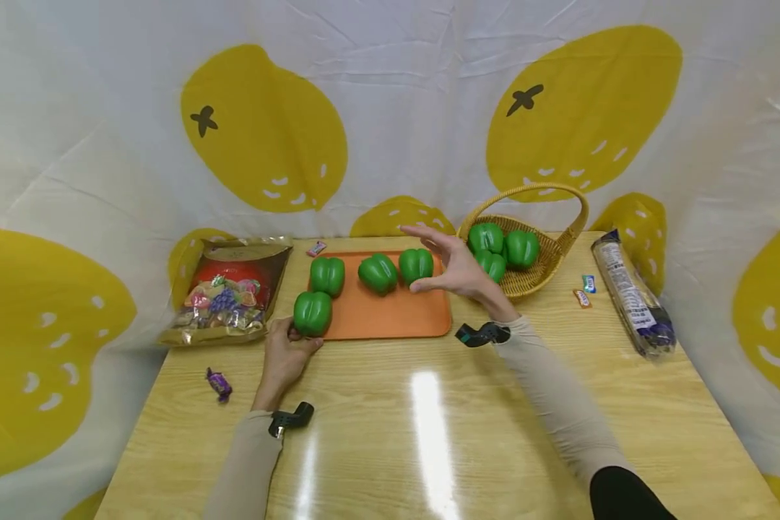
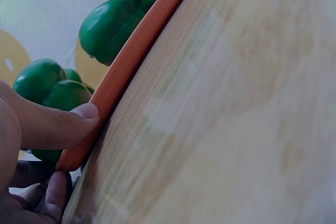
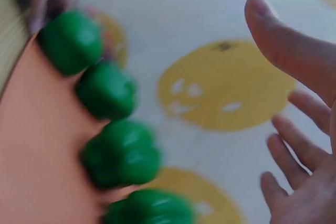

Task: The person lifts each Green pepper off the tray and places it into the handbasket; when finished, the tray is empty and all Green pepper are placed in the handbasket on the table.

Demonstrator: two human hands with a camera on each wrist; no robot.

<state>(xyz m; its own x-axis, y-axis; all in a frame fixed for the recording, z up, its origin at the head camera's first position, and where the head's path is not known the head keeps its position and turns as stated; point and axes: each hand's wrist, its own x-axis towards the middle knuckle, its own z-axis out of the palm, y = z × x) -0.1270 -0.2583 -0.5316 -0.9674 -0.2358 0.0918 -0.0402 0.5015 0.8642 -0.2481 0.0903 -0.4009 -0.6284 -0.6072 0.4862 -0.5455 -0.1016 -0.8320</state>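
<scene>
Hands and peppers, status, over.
Left hand pinching tray, right hand empty. Four green peppers on tray, three in basket. Basket close by right hand, possible snag.

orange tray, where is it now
In the head view, the orange tray is by the left hand, right of the fruit-print bag and left of the wicker basket.

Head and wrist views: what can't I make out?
Head view: part of the basket, hidden by its peppers.
Head view: lettering on the blue packet, too small.
Left wrist: the left hand, cut by the left edge.
Right wrist: the lowest pepper, blurred, cut by the bottom edge.
</scene>
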